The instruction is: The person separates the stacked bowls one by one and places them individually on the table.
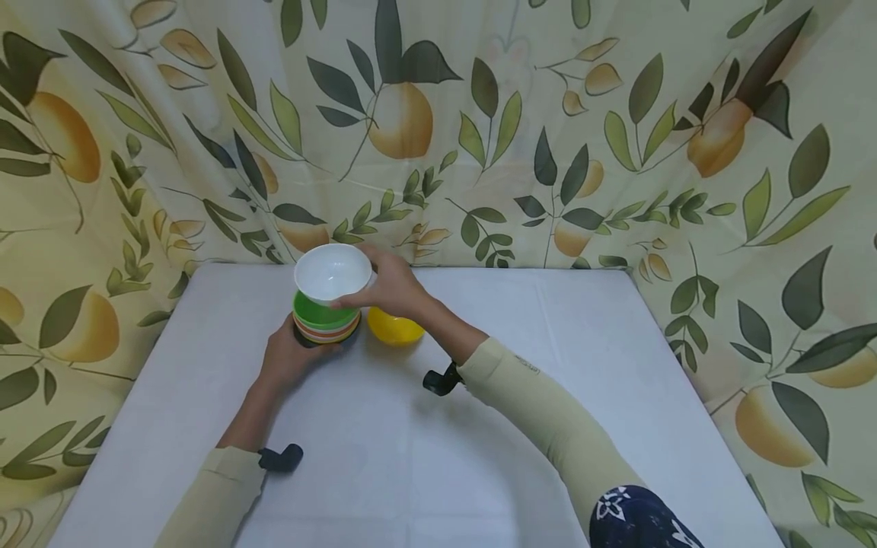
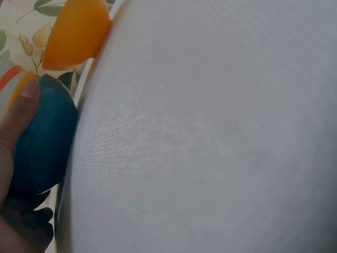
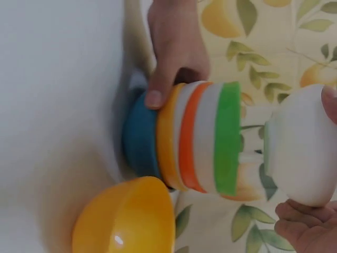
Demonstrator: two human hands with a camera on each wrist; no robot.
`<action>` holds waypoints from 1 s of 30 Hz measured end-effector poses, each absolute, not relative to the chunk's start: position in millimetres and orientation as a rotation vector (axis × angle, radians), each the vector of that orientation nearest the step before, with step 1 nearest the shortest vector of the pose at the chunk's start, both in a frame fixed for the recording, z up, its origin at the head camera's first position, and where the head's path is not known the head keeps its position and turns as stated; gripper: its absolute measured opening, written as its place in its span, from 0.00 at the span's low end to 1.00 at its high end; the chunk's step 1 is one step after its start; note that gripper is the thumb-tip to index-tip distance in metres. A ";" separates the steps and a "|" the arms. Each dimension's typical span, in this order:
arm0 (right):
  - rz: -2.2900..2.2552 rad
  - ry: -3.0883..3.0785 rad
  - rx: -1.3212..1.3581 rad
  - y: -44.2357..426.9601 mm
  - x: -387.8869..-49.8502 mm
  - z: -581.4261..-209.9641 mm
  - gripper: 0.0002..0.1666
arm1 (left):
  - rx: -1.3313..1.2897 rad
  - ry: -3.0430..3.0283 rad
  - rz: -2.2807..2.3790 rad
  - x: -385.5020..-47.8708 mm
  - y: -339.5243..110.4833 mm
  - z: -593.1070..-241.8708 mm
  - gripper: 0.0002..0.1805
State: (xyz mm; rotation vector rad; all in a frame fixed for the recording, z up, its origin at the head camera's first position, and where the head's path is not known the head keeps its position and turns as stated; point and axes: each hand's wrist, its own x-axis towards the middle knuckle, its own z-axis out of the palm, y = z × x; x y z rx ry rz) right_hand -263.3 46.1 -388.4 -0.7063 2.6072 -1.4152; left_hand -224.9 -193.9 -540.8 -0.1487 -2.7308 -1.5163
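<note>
One white bowl (image 1: 332, 274) held in right grip (image 1: 393, 288), nested bowls (image 3: 205, 139) beneath; left grip (image 1: 282, 356) clasps blue bottom bowl (image 3: 141, 139), likely for steadiness; yellow bowl (image 1: 395, 329) below right grip.

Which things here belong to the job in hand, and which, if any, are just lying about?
Job in hand:
glossy white round bowl, in the right hand
stack of coloured round bowls, held by the left hand
probably the glossy yellow round bowl, untouched

Only background:
white cloth-covered table
fruit-patterned fabric backdrop
</note>
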 end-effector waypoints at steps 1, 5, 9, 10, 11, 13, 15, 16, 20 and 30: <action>-1.420 2.613 -0.697 48.8 -262.1 -387.1 0.58 | -0.151 -2.733 -1.513 -224.8 -193.5 -540.9 0.59; -1.444 2.635 -0.665 60.8 -256.7 -383.7 0.60 | -0.160 -2.727 -1.504 -224.5 -192.4 -540.9 0.59; -1.483 2.641 -0.689 73.6 -250.7 -384.6 0.56 | -0.162 -2.726 -1.489 -224.3 -193.3 -541.6 0.59; -1.493 2.641 -0.698 76.8 -249.0 -385.6 0.54 | -0.159 -2.727 -1.489 -224.2 -193.6 -541.8 0.59; -1.501 2.640 -0.699 80.1 -247.2 -387.0 0.53 | -0.155 -2.728 -1.490 -224.1 -193.9 -542.1 0.60; -1.510 2.644 -0.692 87.3 -242.8 -390.0 0.54 | -0.149 -2.728 -1.495 -224.1 -193.9 -542.6 0.61; -1.519 2.650 -0.674 95.6 -238.9 -393.9 0.55 | -0.144 -2.723 -1.507 -224.5 -193.5 -543.2 0.62; -1.529 2.648 -0.658 100.0 -236.8 -396.0 0.56 | -0.141 -2.720 -1.514 -224.5 -193.5 -543.7 0.62; -1.568 2.649 -0.563 120.2 -231.0 -404.6 0.58 | -0.138 -2.712 -1.515 -225.6 -193.7 -545.4 0.62; -1.588 2.732 -0.379 170.1 -230.5 -430.9 0.55 | -0.140 -2.719 -1.490 -225.1 -193.7 -543.7 0.62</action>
